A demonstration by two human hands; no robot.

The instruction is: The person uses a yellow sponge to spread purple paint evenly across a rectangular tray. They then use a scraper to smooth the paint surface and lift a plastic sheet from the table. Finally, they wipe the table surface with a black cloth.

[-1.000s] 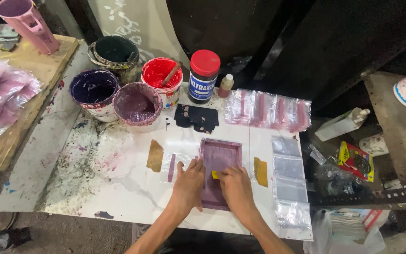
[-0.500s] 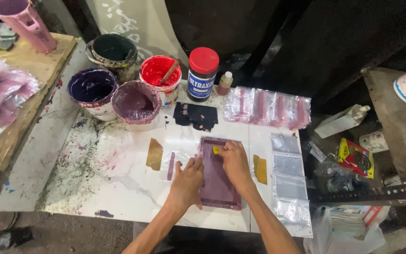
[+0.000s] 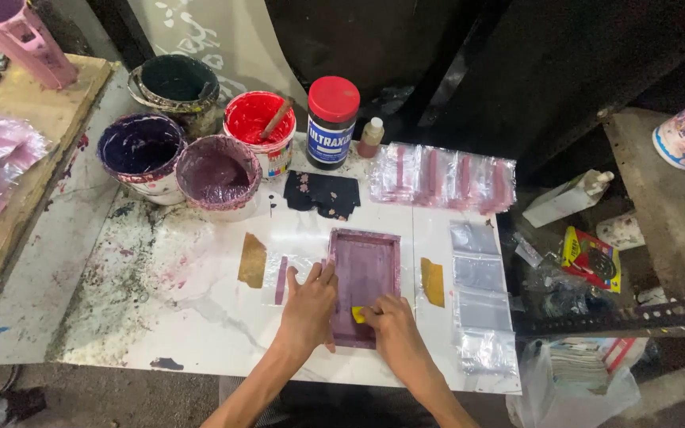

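Screen frame [image 3: 364, 287], purple and rectangular, lies flat on the white table [image 3: 200, 317], just in front of the black rag [image 3: 321, 193] and well in front of the paint tubs. Your left hand [image 3: 308, 307] rests flat and open on the frame's left edge, fingers spread, gripping nothing, just pinning it down. Your right hand [image 3: 394, 329] is closed around a small yellow scraper [image 3: 357, 315], pressed to the mesh at the near end of the frame.

Half a second ago that scraper sat at the far end of the frame, and a second ago it was near the middle, so you have pushed away and now drawn back towards yourself. That reads as one full pass of ink across the mesh, judging by the travel alone.

Left of the frame a clear bag with a purple stripe [image 3: 283, 277] lies partly under your left hand. Right of the frame, blank clear bags [image 3: 477, 297] lie in a column.
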